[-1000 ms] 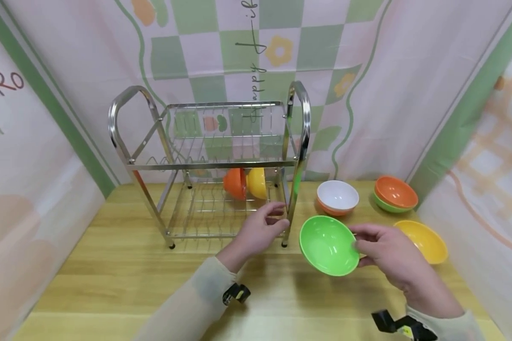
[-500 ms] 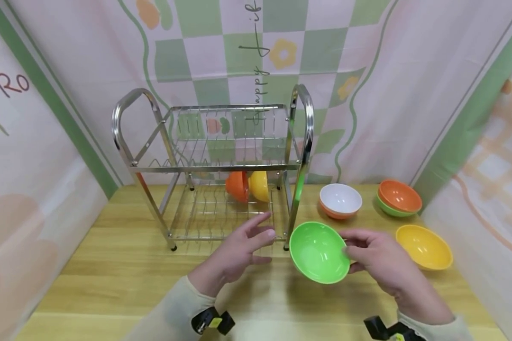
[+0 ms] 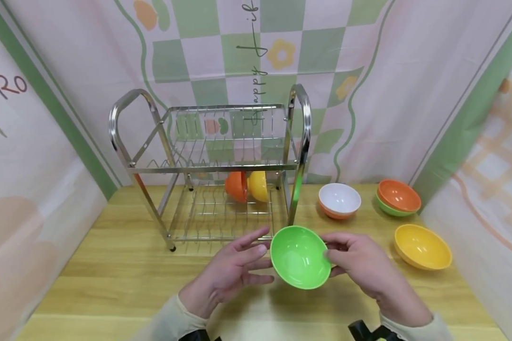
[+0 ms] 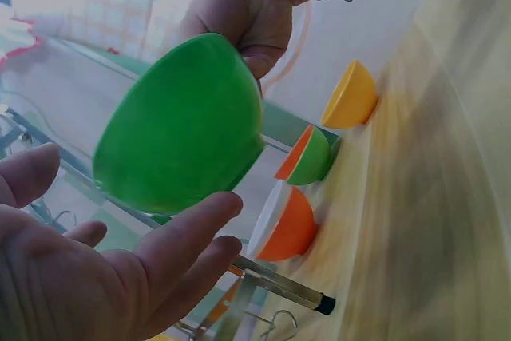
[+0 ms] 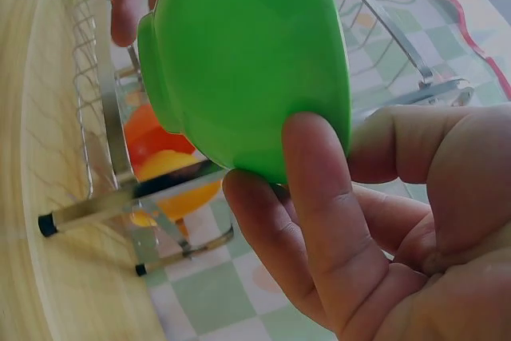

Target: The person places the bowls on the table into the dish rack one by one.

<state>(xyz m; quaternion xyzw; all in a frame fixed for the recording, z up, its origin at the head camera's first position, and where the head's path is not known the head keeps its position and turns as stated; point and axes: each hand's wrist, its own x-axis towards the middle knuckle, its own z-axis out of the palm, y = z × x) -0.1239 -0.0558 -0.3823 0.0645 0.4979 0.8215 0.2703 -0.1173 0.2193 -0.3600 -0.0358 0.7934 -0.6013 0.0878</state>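
My right hand (image 3: 362,267) pinches the rim of a green bowl (image 3: 300,258), thumb inside and fingers on the outer wall. The bowl hangs above the table, tilted with its mouth toward me. My left hand (image 3: 234,270) is at the bowl's left side with spread fingers; whether the fingertips touch it I cannot tell. In the left wrist view the bowl's green underside (image 4: 184,129) is just beyond the left fingers. Behind, on the lower tier of a metal dish rack (image 3: 222,166), an orange bowl (image 3: 236,186) and a yellow bowl (image 3: 258,186) stand on edge.
Right of the rack, a white bowl (image 3: 339,198) with an orange outside sits on the wooden table (image 3: 111,279). Farther right are an orange bowl (image 3: 398,194) stacked in a green one (image 3: 394,210) and a yellow bowl (image 3: 422,246). Printed curtains (image 3: 379,94) enclose the table.
My right hand has carried the green bowl leftward to in front of the rack's right leg. The left hand has drawn back from the rack toward me, its fingers spreading near the bowl.
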